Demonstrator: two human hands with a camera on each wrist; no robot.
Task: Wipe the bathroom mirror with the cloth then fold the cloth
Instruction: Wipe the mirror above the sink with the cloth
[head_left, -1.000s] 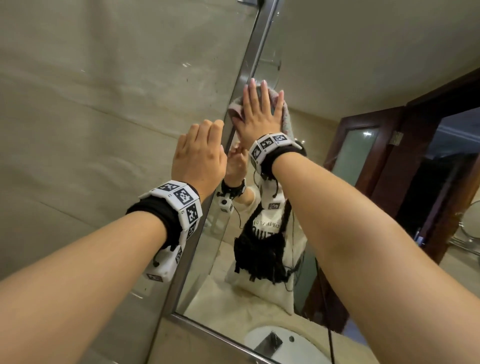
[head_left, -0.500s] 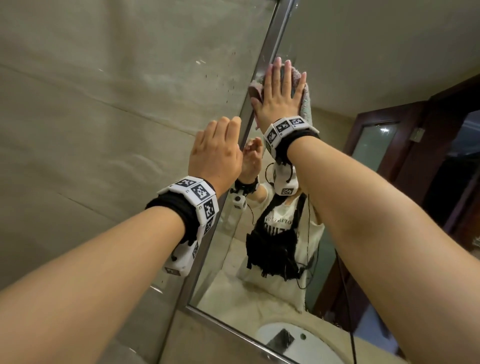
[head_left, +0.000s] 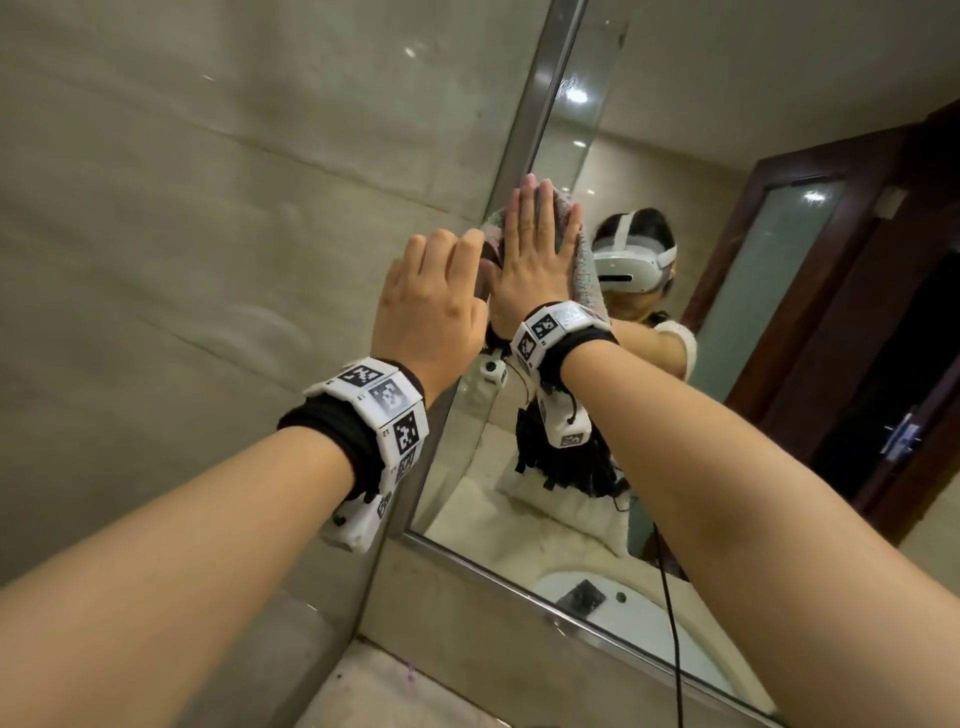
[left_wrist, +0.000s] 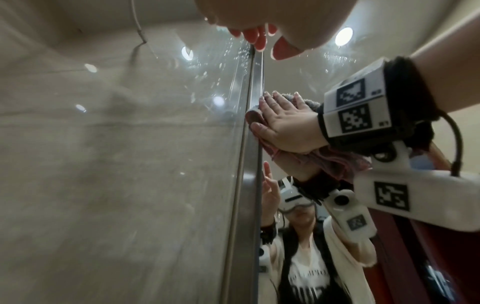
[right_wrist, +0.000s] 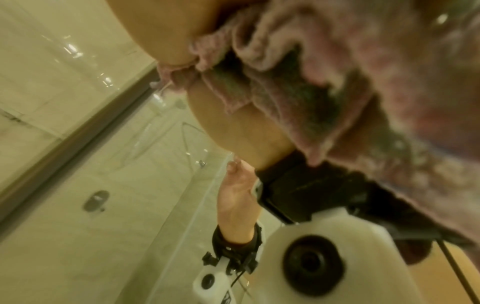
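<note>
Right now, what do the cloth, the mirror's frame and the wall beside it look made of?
Cloth: soft pink terry or microfibre, judging by its fuzzy nap. Mirror frame: apparently brushed metal, grey with a dull sheen. Wall: polished beige stone or tile, glossy, with lamp reflections and thin joints.

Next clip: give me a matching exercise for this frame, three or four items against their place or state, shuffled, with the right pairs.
Items:
1. pink terry cloth
2. right hand
3. left hand
4. white washbasin

States:
A. seen only as a reflection, low in the mirror
B. flat, fingers straight, pressing the cloth
C. bare, raised by the steel mirror frame
D. pinned against the glass

Pairs: 1-D, 2-B, 3-C, 4-A
</note>
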